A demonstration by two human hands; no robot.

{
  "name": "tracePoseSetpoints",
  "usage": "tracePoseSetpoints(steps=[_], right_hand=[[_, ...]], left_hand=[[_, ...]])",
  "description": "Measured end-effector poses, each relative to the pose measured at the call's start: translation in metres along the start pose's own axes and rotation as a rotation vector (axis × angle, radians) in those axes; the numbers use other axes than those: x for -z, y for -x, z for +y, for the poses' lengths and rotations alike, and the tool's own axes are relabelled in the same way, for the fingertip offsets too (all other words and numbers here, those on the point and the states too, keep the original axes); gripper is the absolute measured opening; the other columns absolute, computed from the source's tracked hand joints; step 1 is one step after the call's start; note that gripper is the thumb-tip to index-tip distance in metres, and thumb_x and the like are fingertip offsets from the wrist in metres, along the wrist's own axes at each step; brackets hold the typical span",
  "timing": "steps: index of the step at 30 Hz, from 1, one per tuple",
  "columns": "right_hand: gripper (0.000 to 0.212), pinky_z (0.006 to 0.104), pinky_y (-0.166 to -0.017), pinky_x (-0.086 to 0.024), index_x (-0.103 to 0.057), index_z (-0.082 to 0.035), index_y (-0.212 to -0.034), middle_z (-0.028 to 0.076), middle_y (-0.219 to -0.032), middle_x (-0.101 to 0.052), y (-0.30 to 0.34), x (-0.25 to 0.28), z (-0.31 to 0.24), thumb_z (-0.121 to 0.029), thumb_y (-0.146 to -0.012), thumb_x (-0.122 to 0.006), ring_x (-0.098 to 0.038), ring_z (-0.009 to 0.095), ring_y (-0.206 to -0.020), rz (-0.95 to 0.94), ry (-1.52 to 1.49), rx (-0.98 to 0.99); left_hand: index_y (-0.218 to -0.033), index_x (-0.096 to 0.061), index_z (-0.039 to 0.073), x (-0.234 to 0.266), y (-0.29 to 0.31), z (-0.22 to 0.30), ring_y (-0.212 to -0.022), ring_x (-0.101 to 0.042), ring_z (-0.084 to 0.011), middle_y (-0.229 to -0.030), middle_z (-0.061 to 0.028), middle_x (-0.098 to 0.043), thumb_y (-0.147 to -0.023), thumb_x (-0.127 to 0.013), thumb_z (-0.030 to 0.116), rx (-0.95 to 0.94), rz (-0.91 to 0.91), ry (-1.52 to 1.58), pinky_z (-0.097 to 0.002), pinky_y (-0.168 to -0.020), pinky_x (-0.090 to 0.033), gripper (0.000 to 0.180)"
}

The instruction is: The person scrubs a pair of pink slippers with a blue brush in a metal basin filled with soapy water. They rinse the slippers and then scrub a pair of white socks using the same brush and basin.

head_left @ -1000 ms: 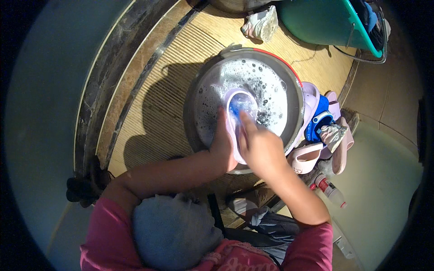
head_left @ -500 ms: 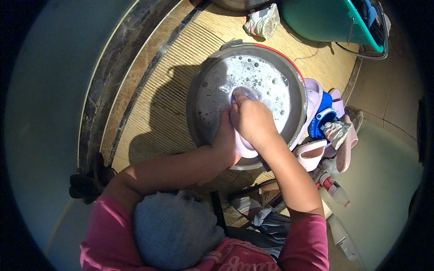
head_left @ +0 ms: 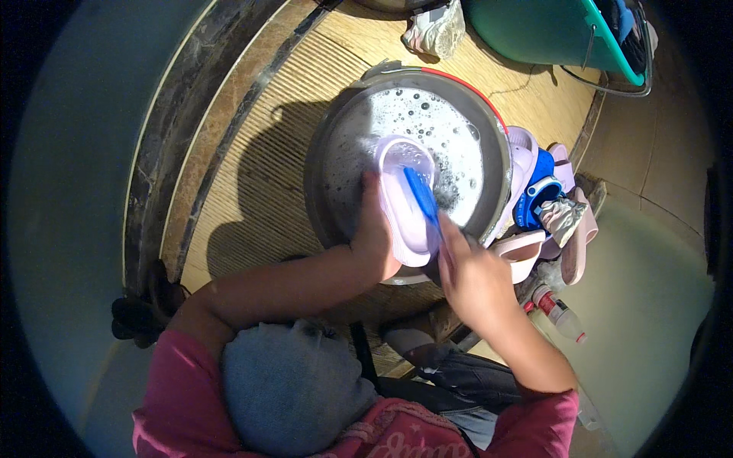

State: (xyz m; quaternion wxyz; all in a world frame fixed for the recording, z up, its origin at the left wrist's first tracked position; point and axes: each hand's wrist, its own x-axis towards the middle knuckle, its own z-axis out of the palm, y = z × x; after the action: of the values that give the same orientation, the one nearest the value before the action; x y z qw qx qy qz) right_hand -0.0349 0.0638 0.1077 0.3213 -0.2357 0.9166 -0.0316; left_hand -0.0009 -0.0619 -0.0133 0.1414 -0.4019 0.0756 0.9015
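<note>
My left hand (head_left: 372, 240) grips a lilac slide sandal (head_left: 398, 200) along its left side, with some fingers hidden behind it. The sandal is tilted over a round grey basin (head_left: 314, 187) of foamy water (head_left: 450, 126), its near end by the basin's near rim. In my right hand (head_left: 477, 282) is a blue brush (head_left: 420, 192), slightly blurred, its head against the inner surface of the sandal. Its bristles cannot be made out. My fingers are closed around the handle at the basin's near right edge.
Beside the basin on the right lie several lilac and pink sandals (head_left: 521, 250), a blue clog (head_left: 539, 197) and a crumpled wrapper (head_left: 563, 217). A plastic bottle (head_left: 561, 314) lies nearer me. A green bucket (head_left: 527, 34) holding dark cloth stands far right; another crumpled packet (head_left: 435, 32) lies left of it.
My right hand has moved from the basin's middle down and right, bringing the blue brush into view. The sandal, mostly covered before, now shows its inner surface.
</note>
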Motion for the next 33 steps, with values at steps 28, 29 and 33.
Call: tracePoseSetpoints(steps=[28, 29, 33], right_hand=[[0.039, 0.0492, -0.054, -0.055, -0.059, 0.004, -0.125, 0.024, -0.073, -0.067, -0.046, -0.038, 0.003, -0.022, -0.097, -0.053, -0.066, 0.039, -0.058, 0.2, -0.072, 0.064], [0.042, 0.0482, -0.053, -0.054, -0.058, 0.005, -0.129, 0.024, -0.073, -0.066, -0.025, -0.029, -0.003, -0.021, -0.097, -0.054, -0.066, 0.038, -0.057, 0.171, -0.074, 0.056], [0.053, 0.0451, -0.053, -0.054, -0.048, -0.001, -0.143, 0.022, -0.074, -0.065, 0.052, 0.003, -0.013, -0.012, -0.093, -0.062, -0.065, 0.035, -0.058, -0.038, -0.072, 0.07]], left_hand=[[-0.143, -0.046, 0.009, 0.0, -0.002, 0.008, -0.127, -0.054, -0.0303, -0.138, -0.016, -0.056, -0.1, -0.025, 0.069, 0.05, 0.04, -0.017, -0.0445, -0.111, -0.039, 0.077], [-0.143, -0.046, 0.009, -0.002, 0.0, 0.008, -0.126, -0.055, -0.0308, -0.136, -0.0165, -0.057, -0.1, -0.025, 0.069, 0.058, 0.052, -0.003, -0.0453, -0.109, -0.04, 0.078], [-0.139, -0.048, 0.005, -0.002, 0.001, 0.007, -0.104, -0.064, -0.0383, -0.119, -0.0229, -0.062, -0.095, -0.021, 0.076, 0.136, 0.09, -0.008, -0.0517, -0.095, -0.051, 0.088]])
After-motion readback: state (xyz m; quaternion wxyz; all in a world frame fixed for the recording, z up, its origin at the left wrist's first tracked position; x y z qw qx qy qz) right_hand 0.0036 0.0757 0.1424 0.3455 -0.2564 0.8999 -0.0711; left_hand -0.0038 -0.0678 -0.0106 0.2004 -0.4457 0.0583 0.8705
